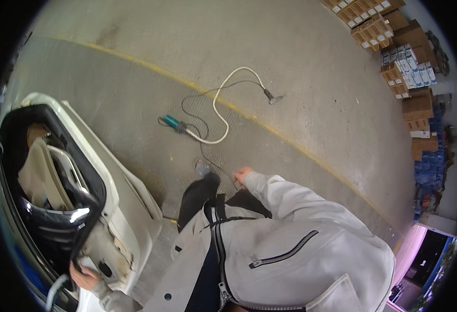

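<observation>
At the lower left, my left hand point(85, 276) is closed round a black rubber seal strip point(76, 255) at the edge of a white vehicle's opening. The strip runs up along the frame of the white vehicle body point(115, 208). In front of my body, my right hand point(242, 176) has its fingers curled in. A thin dark cord point(215, 165) passes right by those fingers, but whether they grip it is unclear. Beyond it on the floor lies a teal power tool point(173, 122) joined to a pale hose point(222, 136) that ends in a dark tool head point(271, 96).
Inside the vehicle a beige seat point(41, 174) shows through the opening. A yellow line point(191, 83) crosses the grey floor diagonally. Stacked cardboard boxes point(371, 32) and blue packs point(430, 169) stand along the right wall. My foot point(202, 167) is near the cord.
</observation>
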A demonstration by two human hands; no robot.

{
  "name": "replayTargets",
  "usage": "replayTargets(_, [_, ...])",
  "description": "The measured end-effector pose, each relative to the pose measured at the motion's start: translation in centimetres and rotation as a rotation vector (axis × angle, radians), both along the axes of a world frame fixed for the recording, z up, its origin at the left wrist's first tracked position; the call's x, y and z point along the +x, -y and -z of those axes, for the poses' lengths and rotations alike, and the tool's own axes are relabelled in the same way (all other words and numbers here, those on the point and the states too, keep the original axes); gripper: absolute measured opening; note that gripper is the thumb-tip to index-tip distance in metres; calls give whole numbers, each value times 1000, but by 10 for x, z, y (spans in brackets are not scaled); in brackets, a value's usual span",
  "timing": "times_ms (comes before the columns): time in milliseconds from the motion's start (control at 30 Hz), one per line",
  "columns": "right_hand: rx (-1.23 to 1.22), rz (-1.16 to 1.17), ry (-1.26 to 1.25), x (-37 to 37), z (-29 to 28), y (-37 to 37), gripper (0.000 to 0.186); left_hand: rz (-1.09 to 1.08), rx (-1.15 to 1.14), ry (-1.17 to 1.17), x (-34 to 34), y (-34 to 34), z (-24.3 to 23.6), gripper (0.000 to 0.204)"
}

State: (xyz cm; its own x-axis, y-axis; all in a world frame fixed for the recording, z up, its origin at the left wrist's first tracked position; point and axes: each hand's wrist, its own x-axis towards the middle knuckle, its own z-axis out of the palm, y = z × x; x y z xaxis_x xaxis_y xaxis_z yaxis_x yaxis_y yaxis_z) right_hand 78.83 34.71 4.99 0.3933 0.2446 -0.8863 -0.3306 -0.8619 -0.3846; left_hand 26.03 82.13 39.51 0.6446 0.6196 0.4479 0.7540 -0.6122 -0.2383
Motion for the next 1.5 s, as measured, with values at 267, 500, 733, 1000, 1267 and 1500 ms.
replayTargets(267, [38,492,-49,197,68,-17,32,-216,422,-34,47,8,35,43])
replayTargets(500, [32,1169,-280,357,241,-11,31,-255,-484,-119,314,173,153,47])
replayTargets(733, [247,1706,-425,511,415,-3,27,-752,-1376,-272,504,276,215,44])
replayTargets(1000, [180,1558,-67,623,591,57,21,-1198,-1608,-258,522,319,156,41])
replayTargets(1267, [-48,1843,-161,677,645,77,62,-1336,-1638,-275,542,319,186,37])
replayTargets(1500, [34,1969,-290,715,735,167,39,-1398,-1470,-436,574,332,211,30])
